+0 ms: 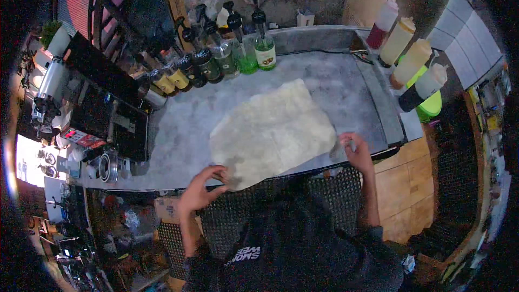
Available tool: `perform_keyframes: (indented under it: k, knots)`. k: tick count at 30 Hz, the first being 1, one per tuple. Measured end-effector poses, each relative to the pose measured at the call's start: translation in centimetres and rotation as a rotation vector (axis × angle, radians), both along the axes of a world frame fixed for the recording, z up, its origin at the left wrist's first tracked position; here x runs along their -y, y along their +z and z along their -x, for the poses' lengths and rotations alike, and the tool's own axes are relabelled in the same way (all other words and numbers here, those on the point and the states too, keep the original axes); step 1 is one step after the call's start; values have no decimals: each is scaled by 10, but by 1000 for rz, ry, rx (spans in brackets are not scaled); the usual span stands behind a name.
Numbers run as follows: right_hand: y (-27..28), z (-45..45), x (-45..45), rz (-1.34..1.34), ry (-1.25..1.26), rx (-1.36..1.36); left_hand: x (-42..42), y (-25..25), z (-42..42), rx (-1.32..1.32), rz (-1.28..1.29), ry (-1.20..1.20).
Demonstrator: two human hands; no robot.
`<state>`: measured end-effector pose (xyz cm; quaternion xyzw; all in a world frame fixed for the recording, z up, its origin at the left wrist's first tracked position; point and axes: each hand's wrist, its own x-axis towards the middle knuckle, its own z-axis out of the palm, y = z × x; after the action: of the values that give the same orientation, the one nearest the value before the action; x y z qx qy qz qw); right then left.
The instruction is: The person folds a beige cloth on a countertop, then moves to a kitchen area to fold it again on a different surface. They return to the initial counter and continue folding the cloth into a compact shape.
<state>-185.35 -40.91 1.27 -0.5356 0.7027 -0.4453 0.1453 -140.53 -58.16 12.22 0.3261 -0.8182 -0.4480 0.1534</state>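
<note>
A large pale sheet, which looks like dough or cloth, (275, 129) lies flat on the grey countertop (174, 142), its near edge reaching the counter's front edge. At the sheet's near left corner is my left hand (204, 186), thumb and fingers apart; whether it touches the corner cannot be told. Just off the sheet's right edge hovers my right hand (354, 150), its fingers curled loosely and slightly blurred, with nothing plainly held.
Pump bottles of syrup (243, 54) line the counter's back left. Squeeze bottles (417, 65) stand on the right ledge beside a green container (430, 105). A black machine (129, 129) occupies the left end, near a round metal-rimmed item (106, 167).
</note>
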Motion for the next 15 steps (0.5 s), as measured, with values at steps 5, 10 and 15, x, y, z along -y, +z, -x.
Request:
perform_keyframes:
  k: [5,10,15]
  knots:
    - [-27,-41,-2,0,-89,-148,-3,-84,6,200,128,145]
    - [-6,-69,43,98,-70,-182,13,-96,69,90,399,325]
    - [-27,-77,81,-37,-139,-414,13,-173,96,380,571,422]
